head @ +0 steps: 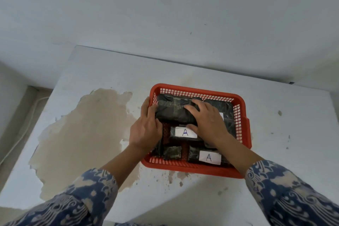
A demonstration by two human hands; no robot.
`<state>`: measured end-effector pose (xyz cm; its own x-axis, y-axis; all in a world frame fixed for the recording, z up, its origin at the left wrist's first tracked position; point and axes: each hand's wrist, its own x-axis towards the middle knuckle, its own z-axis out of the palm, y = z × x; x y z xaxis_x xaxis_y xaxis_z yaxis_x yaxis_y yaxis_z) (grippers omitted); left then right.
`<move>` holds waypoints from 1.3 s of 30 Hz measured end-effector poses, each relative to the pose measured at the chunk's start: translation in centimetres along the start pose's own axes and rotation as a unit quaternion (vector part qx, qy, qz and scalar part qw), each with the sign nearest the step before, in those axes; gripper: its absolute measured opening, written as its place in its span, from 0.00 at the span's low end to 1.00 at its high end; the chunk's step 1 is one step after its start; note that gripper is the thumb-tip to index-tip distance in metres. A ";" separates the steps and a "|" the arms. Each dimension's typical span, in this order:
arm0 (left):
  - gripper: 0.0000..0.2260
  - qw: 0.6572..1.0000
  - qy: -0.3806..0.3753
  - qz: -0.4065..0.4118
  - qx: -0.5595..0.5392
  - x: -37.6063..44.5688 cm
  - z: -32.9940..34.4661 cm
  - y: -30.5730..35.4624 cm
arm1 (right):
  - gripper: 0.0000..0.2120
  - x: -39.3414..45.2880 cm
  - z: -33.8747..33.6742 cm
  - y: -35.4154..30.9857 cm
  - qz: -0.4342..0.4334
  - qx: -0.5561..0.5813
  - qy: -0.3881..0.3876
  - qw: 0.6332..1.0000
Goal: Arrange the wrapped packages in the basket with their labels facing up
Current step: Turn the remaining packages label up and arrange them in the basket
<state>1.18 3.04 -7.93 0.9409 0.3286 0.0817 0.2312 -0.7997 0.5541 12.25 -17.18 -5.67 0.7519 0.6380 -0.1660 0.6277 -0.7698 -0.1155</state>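
Note:
A red mesh basket [241, 128] sits on the table, holding several packages wrapped in black plastic. Both hands grip one large package [172, 110] at the basket's back left; no label shows on its upper face. My left hand [146, 128] holds its left end beside the basket's left wall. My right hand [207, 119] presses on its right end. In the middle lies a package with a white "A" label [185, 132] facing up. Another labelled "A" package [209, 158] lies at the front right. A small package [172, 152] at the front left shows no label. One more [227, 113] lies at the back right, partly hidden.
The white table [183, 75] has a large patch of peeled, tan surface [88, 130] left of the basket. A grey wall rises behind the table's far edge. A white cable [23, 126] runs along the floor on the left.

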 end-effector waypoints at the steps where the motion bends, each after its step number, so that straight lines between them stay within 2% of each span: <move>1: 0.18 1.000 0.005 0.008 -0.007 0.1 0.0 -0.1 | 0.35 0.4 0.0 0.1 0.004 -0.001 -0.001 1.000; 5: 0.20 0.999 0.013 0.029 -0.030 0.0 0.0 -0.3 | 0.34 1.3 -0.7 0.7 -0.008 0.011 -0.016 1.000; 9: 0.21 0.998 0.022 0.047 -0.042 0.0 0.1 -0.6 | 0.29 0.9 -1.4 1.7 -0.045 0.065 -0.004 0.997; 13: 0.27 0.999 0.005 0.016 -0.045 0.1 0.0 -0.1 | 0.24 0.9 -1.2 2.5 -0.057 0.136 0.015 0.989; 15: 0.32 1.000 -0.023 -0.007 -0.021 0.2 -0.3 0.3 | 0.22 1.1 -1.0 2.9 -0.053 0.175 0.019 0.983; 17: 0.36 0.997 -0.048 -0.017 0.062 0.7 -0.2 0.5 | 0.21 1.4 -0.8 3.3 -0.044 0.220 0.025 0.974; 20: 0.38 0.975 -0.079 0.057 0.200 2.8 -0.9 1.2 | 0.20 2.0 -0.6 3.7 -0.038 0.272 0.039 0.961; 22: 0.34 0.965 -0.071 0.128 0.217 4.6 -1.4 1.7 | 0.20 2.2 -0.3 3.8 -0.041 0.279 0.046 0.958; 24: 0.29 0.962 -0.067 0.149 0.219 5.8 -1.7 2.0 | 0.24 2.1 0.0 4.0 -0.044 0.278 0.034 0.959; 27: 0.26 0.967 -0.075 0.150 0.192 6.5 -1.9 2.0 | 0.41 1.7 0.2 4.4 -0.061 0.264 -0.018 0.963; 28: 0.27 0.968 -0.081 0.153 0.183 6.6 -2.0 2.0 | 0.42 1.7 0.2 4.5 -0.067 0.256 -0.008 0.964; 30: 0.28 0.972 -0.094 0.160 0.146 6.9 -2.4 2.1 | 0.38 1.8 0.1 4.8 -0.075 0.276 0.033 0.958; 34: 0.29 0.980 -0.129 0.148 -0.019 7.9 -4.3 2.2 | 0.34 2.3 -1.2 5.3 -0.079 0.385 0.067 0.917; 36: 0.30 0.980 -0.139 0.112 -0.093 8.2 -5.5 2.3 | 0.33 2.2 -2.1 5.5 -0.054 0.458 0.069 0.885; 39: 0.29 0.969 -0.133 0.021 -0.205 8.2 -6.7 2.9 | 0.26 1.8 -4.2 5.4 -0.011 0.592 0.051 0.804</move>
<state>7.88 6.74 -0.14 0.9906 0.1141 -0.0748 0.1240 -0.5243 0.8425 17.87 -20.13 -2.49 0.7939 0.6034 -0.0756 0.0562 -0.1966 -0.9789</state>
